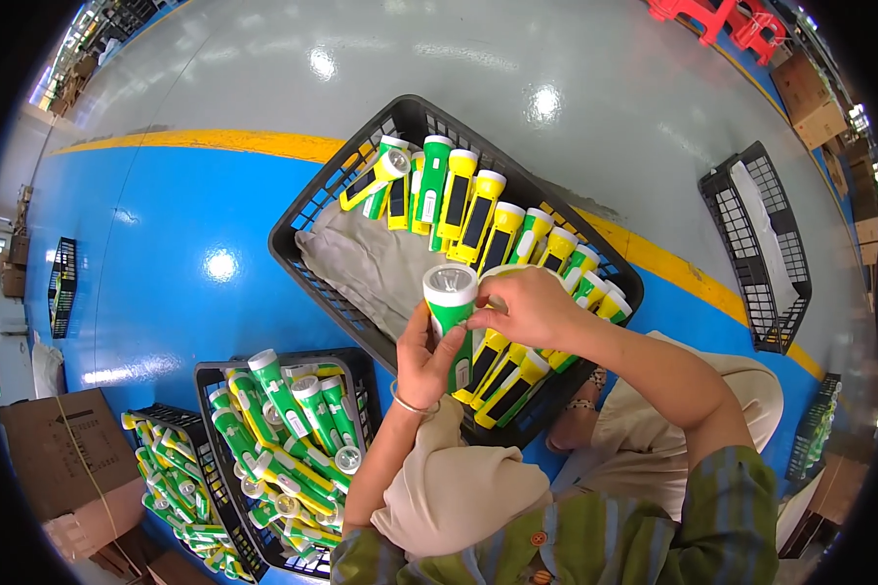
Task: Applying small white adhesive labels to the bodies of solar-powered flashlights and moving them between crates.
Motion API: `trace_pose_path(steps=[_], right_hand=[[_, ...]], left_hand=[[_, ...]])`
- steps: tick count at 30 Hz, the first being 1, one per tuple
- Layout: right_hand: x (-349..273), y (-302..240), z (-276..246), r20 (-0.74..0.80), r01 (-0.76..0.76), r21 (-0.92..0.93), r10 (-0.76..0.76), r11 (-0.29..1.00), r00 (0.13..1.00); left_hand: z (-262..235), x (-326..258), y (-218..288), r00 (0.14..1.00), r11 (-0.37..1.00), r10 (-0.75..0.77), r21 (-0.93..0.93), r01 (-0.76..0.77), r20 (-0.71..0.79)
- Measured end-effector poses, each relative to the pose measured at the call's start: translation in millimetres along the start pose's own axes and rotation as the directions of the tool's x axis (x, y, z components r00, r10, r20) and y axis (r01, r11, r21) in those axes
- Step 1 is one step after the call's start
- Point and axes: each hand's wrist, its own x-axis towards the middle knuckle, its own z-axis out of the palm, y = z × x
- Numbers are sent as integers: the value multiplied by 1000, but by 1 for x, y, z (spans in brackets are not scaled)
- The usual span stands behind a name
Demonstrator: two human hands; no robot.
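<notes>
A green flashlight (449, 314) with a white head and clear lens stands upright, lens up, in front of me. My left hand (425, 366) is wrapped round its green body. The curled fingers and thumb of my right hand (535, 310) pinch at its neck, just below the white rim. What lies between those fingertips is hidden. Behind both hands is a black plastic crate (307, 278) with a grey cloth (376, 263) inside. Yellow and green flashlights (477, 219), several with dark panels, stand in a row along its far side and more lie at its near right.
At the lower left, one black crate (205, 400) is heaped with green and yellow flashlights; another filled crate (180, 487) stands beside it, near a cardboard box (68, 444). Another black crate (751, 244) rests at the right. Red stools (717, 19) stand at the far right.
</notes>
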Motion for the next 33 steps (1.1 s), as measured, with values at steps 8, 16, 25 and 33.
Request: trace_pose_path(steps=[8, 16, 25, 33], right_hand=[[-1, 3, 2, 159, 108, 196, -140, 975, 977], [-33, -54, 16, 255, 442, 156, -468, 883, 846], [1, -10, -4, 26, 322, 145, -329, 936, 944], [17, 22, -40, 26, 109, 117, -112, 987, 993]], left_hand=[[-22, 0, 8, 988, 991, -117, -59, 124, 101], [-91, -11, 20, 778, 971, 52, 215, 108, -626], [-359, -172, 28, 473, 170, 117, 487, 857, -873], [-193, 23, 16, 846, -83, 521, 981, 176, -108]])
